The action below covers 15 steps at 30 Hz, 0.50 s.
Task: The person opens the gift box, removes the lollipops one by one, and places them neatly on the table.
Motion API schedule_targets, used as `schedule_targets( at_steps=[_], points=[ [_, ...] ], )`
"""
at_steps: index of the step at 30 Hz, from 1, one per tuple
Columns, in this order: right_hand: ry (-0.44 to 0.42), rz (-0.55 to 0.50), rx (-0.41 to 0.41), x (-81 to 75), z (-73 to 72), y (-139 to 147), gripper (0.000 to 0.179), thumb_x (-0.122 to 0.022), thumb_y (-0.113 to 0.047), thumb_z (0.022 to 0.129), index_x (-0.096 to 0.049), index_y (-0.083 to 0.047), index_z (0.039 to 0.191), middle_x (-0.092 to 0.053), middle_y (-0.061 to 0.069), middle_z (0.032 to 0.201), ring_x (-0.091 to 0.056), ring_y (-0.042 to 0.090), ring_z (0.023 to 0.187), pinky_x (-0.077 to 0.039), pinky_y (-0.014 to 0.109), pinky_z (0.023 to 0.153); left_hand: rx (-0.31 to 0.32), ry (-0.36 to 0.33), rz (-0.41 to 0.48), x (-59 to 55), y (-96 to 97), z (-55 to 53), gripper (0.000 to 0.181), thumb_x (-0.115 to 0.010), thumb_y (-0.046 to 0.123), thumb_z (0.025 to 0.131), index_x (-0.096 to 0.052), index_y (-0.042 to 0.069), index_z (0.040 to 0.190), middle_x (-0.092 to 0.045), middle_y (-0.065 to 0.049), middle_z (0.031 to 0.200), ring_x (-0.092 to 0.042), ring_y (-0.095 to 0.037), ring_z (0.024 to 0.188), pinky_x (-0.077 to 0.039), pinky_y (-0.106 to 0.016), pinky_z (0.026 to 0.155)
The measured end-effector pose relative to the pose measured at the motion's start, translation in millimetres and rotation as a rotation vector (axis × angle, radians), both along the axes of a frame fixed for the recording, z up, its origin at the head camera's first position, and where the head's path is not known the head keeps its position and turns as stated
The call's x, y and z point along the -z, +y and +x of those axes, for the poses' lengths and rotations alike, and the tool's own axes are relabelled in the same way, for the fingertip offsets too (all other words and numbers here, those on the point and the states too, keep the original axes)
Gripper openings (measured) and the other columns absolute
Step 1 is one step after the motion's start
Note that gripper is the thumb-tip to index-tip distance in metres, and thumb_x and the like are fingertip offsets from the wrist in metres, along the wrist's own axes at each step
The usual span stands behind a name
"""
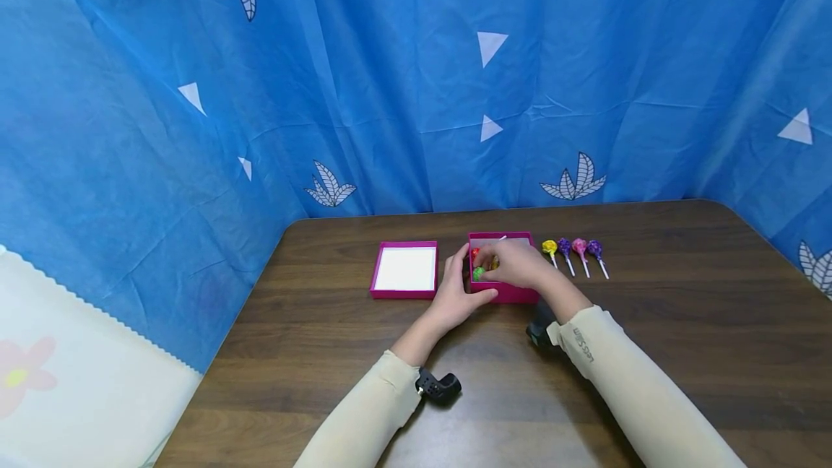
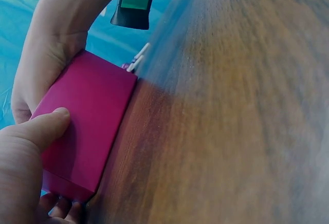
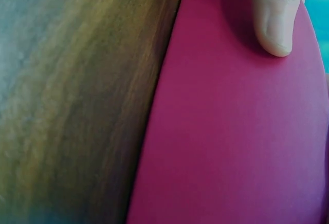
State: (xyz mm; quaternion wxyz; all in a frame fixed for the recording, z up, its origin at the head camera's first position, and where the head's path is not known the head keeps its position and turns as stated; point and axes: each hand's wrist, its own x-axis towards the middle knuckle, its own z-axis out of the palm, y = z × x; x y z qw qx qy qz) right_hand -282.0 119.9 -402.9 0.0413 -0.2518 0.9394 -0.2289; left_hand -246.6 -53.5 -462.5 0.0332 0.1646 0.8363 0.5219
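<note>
Magenta box (image 1: 515,293) on bench (image 1: 312,327), green lollipop (image 1: 478,274) inside. Left hand (image 1: 453,297): grip holds box corner. Right hand (image 1: 516,264) in box, grip contents unclear. Box probably light, stiff card; steady by walls. Lollipop likely hard, slick-wrapped; pinch stick.

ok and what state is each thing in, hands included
Pink box: open, sweets inside
Shallow pink lid: off the box, white inside facing up
Four lollipops: lying side by side, right of the box
Left hand: gripping the box
Right hand: fingers in the box, hold unclear
Blue curtain: hanging, creased
</note>
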Motion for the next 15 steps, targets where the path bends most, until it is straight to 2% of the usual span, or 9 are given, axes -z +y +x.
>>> schedule_targets(
  at_steps=[6, 13, 15],
  points=[
    [0.015, -0.112, 0.080, 3.7, 1.7, 2.0, 0.026, -0.081, -0.023, 0.083, -0.072, -0.018, 0.106, -0.073, 0.003, 0.103, -0.067, 0.021, 0.093, -0.059, 0.043, 0.085, -0.008, 0.011, -0.005, 0.2, -0.5, -0.4, 0.097, -0.076, 0.034, 0.088, -0.013, 0.021, 0.160, -0.028, -0.010, 0.157, -0.035, -0.026, 0.145, -0.037, -0.048, 0.119],
    [0.106, -0.304, 0.158, 5.5, 7.8, 6.9, 0.029, -0.079, -0.024, 0.086, -0.071, -0.017, 0.113, -0.072, 0.005, 0.103, -0.063, 0.019, 0.083, -0.055, 0.028, 0.070, -0.017, 0.009, -0.004, -0.1, -0.2, 0.3, 0.098, -0.077, 0.035, 0.087, -0.013, 0.020, 0.160, -0.029, -0.010, 0.156, -0.036, -0.026, 0.144, -0.038, -0.046, 0.119],
    [0.104, -0.345, 0.185, 6.2, 8.8, 8.7, 0.030, -0.079, -0.024, 0.086, -0.070, -0.017, 0.114, -0.072, 0.006, 0.105, -0.062, 0.020, 0.085, -0.055, 0.026, 0.069, -0.016, 0.005, 0.002, -0.7, 0.4, 1.6, 0.098, -0.077, 0.035, 0.087, -0.013, 0.021, 0.160, -0.030, -0.010, 0.156, -0.036, -0.026, 0.143, -0.039, -0.046, 0.118]
  ],
)
